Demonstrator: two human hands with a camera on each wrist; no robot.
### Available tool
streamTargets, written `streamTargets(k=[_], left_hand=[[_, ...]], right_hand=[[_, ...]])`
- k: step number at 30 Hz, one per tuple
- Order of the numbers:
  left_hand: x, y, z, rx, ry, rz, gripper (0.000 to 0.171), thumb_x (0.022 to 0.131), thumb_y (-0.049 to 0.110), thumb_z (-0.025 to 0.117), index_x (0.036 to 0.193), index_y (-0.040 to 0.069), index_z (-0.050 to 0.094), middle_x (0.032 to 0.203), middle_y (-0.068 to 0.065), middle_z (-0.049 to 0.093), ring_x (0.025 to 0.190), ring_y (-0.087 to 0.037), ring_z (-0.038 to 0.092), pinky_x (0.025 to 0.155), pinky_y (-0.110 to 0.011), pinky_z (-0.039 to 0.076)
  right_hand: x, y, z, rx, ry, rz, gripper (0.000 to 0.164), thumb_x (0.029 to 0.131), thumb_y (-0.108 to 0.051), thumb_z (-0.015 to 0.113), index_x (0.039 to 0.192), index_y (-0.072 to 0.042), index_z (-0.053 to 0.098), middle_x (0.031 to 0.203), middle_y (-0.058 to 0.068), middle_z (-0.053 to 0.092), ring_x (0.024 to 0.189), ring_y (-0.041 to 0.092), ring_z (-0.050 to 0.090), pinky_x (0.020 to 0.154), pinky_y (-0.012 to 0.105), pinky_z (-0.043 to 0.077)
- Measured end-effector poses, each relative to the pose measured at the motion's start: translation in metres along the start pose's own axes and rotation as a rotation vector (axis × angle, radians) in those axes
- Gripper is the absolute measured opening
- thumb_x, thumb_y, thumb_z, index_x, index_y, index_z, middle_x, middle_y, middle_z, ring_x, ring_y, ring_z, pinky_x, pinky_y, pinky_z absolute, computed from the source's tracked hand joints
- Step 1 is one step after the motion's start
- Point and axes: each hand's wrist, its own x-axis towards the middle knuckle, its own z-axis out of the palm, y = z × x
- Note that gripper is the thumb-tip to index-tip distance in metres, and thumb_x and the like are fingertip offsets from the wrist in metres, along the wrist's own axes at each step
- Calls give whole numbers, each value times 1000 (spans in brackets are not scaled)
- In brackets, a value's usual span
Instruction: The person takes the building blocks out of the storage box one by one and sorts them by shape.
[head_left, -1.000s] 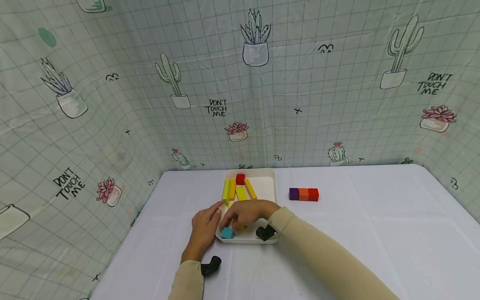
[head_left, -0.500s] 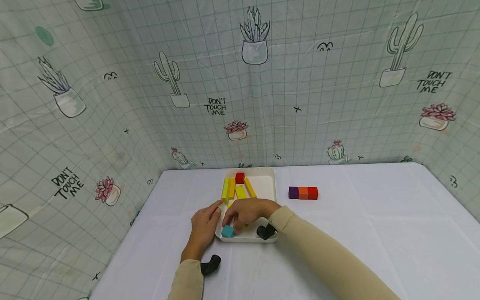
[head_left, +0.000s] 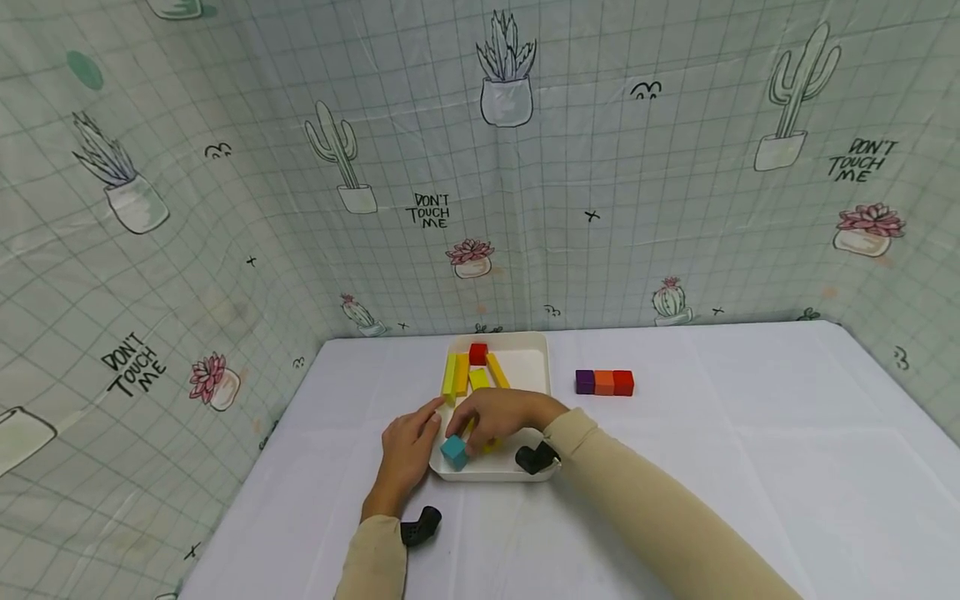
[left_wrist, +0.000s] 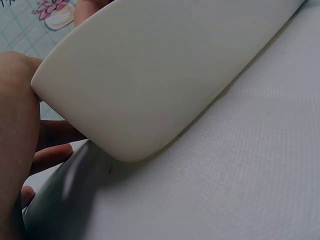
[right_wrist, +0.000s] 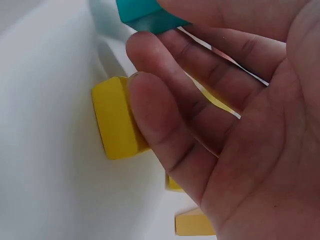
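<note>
In the head view, my right hand (head_left: 498,417) reaches into the white tray (head_left: 491,478) and pinches a teal cube (head_left: 454,452) near the tray's near left corner. The right wrist view shows the thumb and fingertips at that teal cube (right_wrist: 147,15), with a yellow block (right_wrist: 115,118) beside the other fingers. My left hand (head_left: 407,448) holds the left side of the tray. In the left wrist view its thumb lies over the rim, and the other fingers (left_wrist: 55,155) are outside the wall. Part of the tray's contents is hidden under my right hand.
Farther back in the tray lie a red cube (head_left: 478,354) and several yellow blocks, among them a long one (head_left: 449,379). Right of the tray, a purple cube (head_left: 585,382), an orange cube (head_left: 603,382) and a red cube (head_left: 623,383) stand in a row on the white-covered table (head_left: 720,467).
My right hand has lifted the teal cube slightly, and the cube has turned and tilted. My left hand stays at the tray's side. The head view has shifted a little.
</note>
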Motion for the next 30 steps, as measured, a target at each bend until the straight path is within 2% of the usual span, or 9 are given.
streamTargets(k=[3,12,25,30], left_hand=[[1,1,-1,0,3,7,38,106,28,47,141,19,60,134,-8,65,125,-33,53,113,-59,21],[0,1,1,9,7,-5,38,106,28,48,140,19,62,133,-7,65,123,-32,55,112,-59,23],[-1,2,3,6,7,-43,38,105,28,49,141,21,61,135,-6,64,124,-31,53,113,-57,21],[-1,2,3,-1,10,-52,38,105,28,49,141,23,60,134,-5,64,125,-30,52,114,-56,20]], right_hand=[[-1,2,-3,23,21,-8,28,88,-16,76,116,-20,73,104,-10,69,93,14,61,81,28,54],[-11,11,-5,213,99,2,26,90,-17,74,116,-14,70,108,-2,69,89,19,66,78,33,58],[-36,17,-5,385,337,-8,34,91,-19,71,122,-8,66,115,6,66,97,24,64,79,36,59],[-39,20,-2,405,388,19,34,90,-19,71,121,-8,66,115,6,65,99,24,63,80,35,58]])
